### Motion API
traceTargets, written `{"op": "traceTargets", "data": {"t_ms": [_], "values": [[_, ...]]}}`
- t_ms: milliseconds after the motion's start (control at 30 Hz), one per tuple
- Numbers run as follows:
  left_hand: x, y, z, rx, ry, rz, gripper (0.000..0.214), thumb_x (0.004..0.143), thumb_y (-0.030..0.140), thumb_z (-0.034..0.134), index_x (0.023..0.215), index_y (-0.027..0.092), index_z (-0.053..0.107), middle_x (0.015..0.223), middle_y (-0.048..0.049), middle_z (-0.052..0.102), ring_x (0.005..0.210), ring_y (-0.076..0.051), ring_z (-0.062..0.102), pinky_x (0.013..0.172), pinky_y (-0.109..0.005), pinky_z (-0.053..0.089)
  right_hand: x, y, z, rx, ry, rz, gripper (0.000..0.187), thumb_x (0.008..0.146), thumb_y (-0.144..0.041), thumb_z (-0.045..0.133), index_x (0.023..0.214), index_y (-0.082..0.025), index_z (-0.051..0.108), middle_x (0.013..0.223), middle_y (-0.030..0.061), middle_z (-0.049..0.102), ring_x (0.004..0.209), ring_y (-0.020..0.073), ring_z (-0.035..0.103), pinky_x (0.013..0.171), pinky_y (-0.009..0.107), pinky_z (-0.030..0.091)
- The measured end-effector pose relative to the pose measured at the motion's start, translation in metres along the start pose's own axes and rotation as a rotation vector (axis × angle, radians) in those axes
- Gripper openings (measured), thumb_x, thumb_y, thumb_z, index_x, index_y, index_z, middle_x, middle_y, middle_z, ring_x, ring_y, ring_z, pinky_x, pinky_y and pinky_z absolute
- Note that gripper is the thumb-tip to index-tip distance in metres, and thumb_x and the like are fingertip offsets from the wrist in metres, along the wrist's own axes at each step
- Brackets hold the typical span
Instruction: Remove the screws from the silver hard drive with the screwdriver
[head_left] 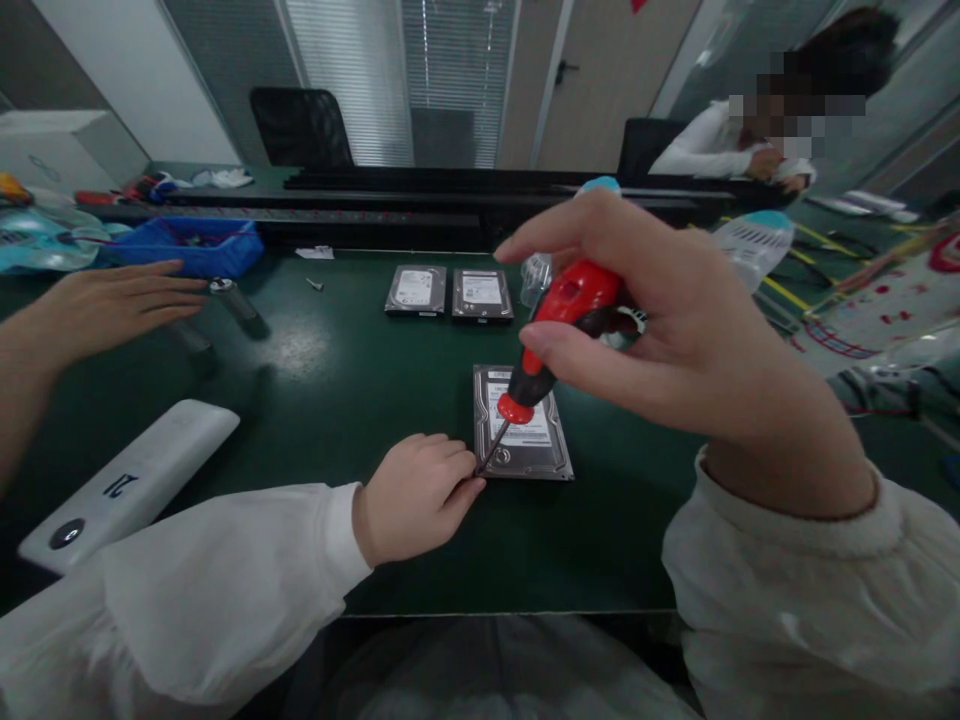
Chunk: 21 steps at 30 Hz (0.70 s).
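A hard drive (555, 455) with a white label lies flat on the green table, straight in front of me. My left hand (424, 490) is closed at its near left corner, thumb and fingers pinched against the edge. In my right hand (675, 330) is a red and black screwdriver (564, 305), held tilted between thumb and fingers. Its thin shaft slants down to that same corner, where the tip meets my left fingertips. Whether a screw sits under the tip is hidden by the fingers.
Two more hard drives (415, 291) (481, 294) lie farther back. At left are another person's hand (120, 305), a metal cylinder (234, 299), a blue bin (225, 245) and a long white device (142, 475). Small screws (315, 285) lie mid-table. A person (720, 140) sits at far right.
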<state>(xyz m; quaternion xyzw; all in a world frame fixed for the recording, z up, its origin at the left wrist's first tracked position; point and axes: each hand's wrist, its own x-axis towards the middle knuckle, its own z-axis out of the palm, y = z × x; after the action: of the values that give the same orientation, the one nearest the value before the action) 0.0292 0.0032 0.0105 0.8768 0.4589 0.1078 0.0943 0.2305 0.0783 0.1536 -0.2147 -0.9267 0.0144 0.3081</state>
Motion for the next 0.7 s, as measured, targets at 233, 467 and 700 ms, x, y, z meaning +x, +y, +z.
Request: {"op": "traceTargets", "data": {"t_ms": [233,467,700], "values": [[0.0,0.001,0.0,-0.004,0.002,-0.009,0.026,0.099,0.029,0.045,0.083,0.019,0.062,0.082,-0.0039,0.066,0.078,-0.021,0.061,0.07,-0.037,0.043,0.004,-0.002,0.0,0.047,-0.084,-0.019,0.043,0.095,-0.049,0.051,0.125,-0.019,0.055,0.085,-0.0007,0.059,0.063,0.0102,0.05,0.064,0.028,0.041],[-0.001,0.001,-0.001,-0.035,-0.006,-0.016,0.026,0.099,0.03,0.045,0.084,0.019,0.063,0.086,-0.004,0.068,0.081,-0.022,0.062,0.072,-0.037,0.044,0.013,-0.014,-0.003,0.087,-0.182,-0.142,0.035,0.092,-0.025,0.052,0.125,-0.017,0.054,0.093,0.0009,0.064,0.073,0.0114,0.058,0.07,0.026,0.046],[-0.002,0.001,0.0,-0.011,0.025,-0.012,0.028,0.099,0.03,0.045,0.08,0.019,0.062,0.081,-0.0026,0.067,0.078,-0.02,0.062,0.07,-0.036,0.042,0.013,-0.005,-0.008,-0.037,-0.042,-0.108,0.024,0.09,-0.037,0.062,0.106,-0.02,0.068,0.083,0.0004,0.072,0.062,0.0118,0.057,0.061,0.028,0.044]]}}
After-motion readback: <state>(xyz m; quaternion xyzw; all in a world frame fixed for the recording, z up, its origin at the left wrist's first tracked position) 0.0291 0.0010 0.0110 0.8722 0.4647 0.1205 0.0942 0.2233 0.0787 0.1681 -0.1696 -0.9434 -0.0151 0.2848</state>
